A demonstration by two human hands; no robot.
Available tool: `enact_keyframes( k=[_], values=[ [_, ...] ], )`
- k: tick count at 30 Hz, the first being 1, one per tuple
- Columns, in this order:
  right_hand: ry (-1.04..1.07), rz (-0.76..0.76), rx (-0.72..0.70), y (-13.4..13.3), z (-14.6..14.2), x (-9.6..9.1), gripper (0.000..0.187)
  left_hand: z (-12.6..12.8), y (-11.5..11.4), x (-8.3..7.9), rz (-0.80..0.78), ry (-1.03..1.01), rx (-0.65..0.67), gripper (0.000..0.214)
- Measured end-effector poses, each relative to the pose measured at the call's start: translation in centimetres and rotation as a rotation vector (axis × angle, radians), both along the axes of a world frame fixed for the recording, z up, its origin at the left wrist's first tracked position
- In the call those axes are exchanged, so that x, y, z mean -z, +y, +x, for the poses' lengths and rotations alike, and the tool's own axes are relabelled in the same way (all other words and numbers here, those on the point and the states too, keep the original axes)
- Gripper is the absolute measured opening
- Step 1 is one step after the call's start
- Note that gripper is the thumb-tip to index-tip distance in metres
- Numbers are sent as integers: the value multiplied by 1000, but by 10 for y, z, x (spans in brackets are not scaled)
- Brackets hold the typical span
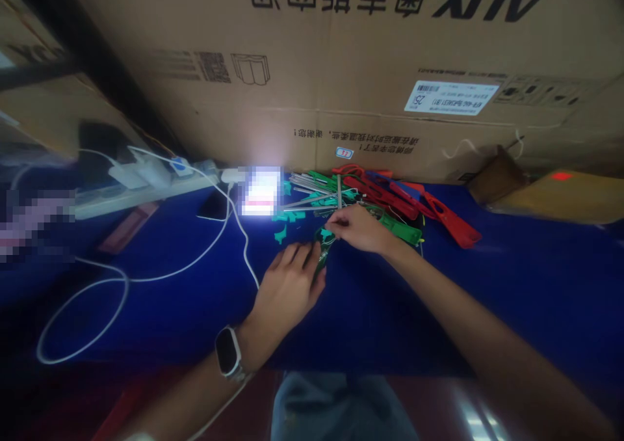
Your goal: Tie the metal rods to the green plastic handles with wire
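Note:
My left hand, with a watch on its wrist, is wrapped round a narrow dark green plastic casing. Pale wires or small fittings show inside the casing, but the fingers cover much of it. At its far end sits a small teal plastic piece. My right hand pinches at that piece with thumb and forefinger. Several loose teal pieces lie on the blue table surface just beyond my left hand. Behind my right hand rests another green casing.
Thin metal rods and red casings are heaped beyond my hands. A bright, blurred-out screen stands to their left. White cables run from a power strip. A large cardboard box walls off the back.

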State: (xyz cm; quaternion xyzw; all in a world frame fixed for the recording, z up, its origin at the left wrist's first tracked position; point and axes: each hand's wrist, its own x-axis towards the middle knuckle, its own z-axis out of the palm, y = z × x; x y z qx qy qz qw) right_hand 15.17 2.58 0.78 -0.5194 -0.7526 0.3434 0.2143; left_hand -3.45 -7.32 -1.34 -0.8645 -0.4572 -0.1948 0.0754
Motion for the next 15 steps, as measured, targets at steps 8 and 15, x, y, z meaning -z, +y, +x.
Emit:
enact_keyframes(
  k=[8, 15],
  values=[
    [-69, 178, 10, -12, 1, 12, 16, 3, 0, -3, -5, 57, -22, 40],
    [-115, 296, -111, -18, 6, 8, 15, 3, 0, -1, -22, 54, -25, 39]
  ],
)
